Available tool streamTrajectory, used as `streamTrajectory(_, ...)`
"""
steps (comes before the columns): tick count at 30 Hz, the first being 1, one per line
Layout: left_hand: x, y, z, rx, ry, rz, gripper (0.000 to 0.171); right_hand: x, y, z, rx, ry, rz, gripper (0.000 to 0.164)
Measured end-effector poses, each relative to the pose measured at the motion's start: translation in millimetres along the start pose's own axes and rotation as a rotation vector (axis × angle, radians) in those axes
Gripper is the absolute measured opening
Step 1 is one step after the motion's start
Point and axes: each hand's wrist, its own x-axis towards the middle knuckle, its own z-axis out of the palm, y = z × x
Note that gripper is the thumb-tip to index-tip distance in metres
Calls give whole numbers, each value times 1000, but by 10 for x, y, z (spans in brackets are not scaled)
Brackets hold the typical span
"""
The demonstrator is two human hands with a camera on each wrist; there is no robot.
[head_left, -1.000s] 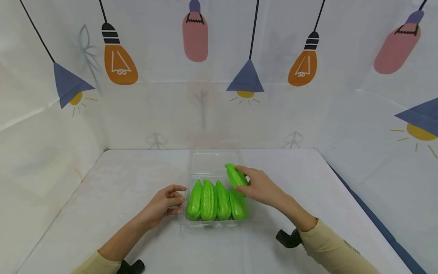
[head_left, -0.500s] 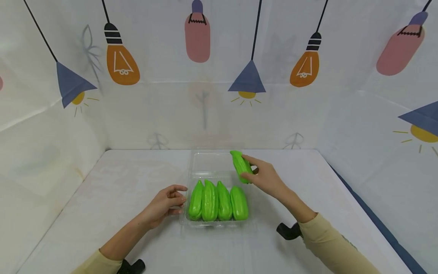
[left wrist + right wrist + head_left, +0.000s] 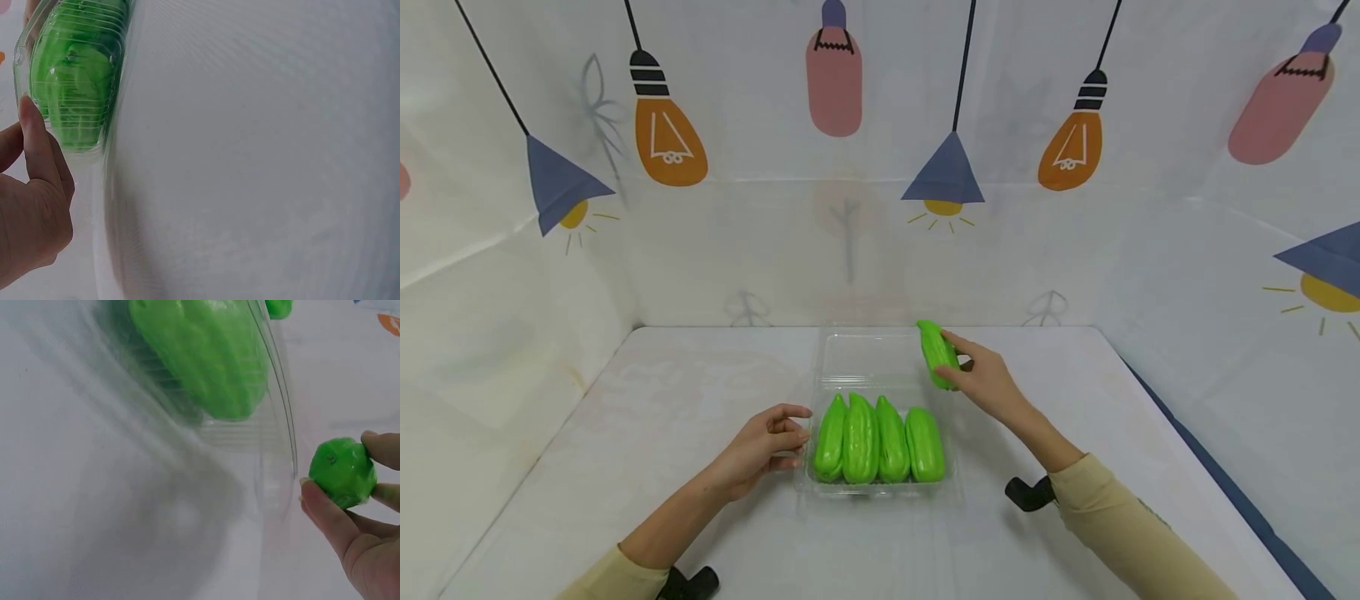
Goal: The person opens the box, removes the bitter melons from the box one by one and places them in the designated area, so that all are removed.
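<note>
A clear plastic box (image 3: 950, 477) stands in the middle of the white table, its lid (image 3: 871, 354) folded back. Several green ridged gourds (image 3: 861, 442) lie side by side in it. My right hand (image 3: 988, 383) pinches another green gourd (image 3: 936, 354) between thumb and fingers, held up over the lid's right side. In the right wrist view this gourd (image 3: 342, 472) shows end-on, beside the box wall. My left hand (image 3: 767, 446) is at the box's left side, fingers loosely bent. In the left wrist view a fingertip (image 3: 26, 106) touches the box rim.
White table (image 3: 700, 375) with a cloth wall (image 3: 760, 250) printed with lamps behind it. Black wrist mounts (image 3: 1028, 493) sit at both sleeves. A dark blue strip (image 3: 1217, 475) runs along the right table edge.
My right hand has lifted the gourd away from the row, up and to the right, uncovering the gourd at the row's right end. My left hand has stayed at the box.
</note>
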Motion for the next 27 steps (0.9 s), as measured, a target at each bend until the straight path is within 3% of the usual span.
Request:
streamTrajectory(13,-8,-4,-1,6,-10,7,56,124,256,-29,106,42,48,67)
streamTrajectory(27,-12,7,13,2,-7,3,56,239,484,-22,133,45,127,61)
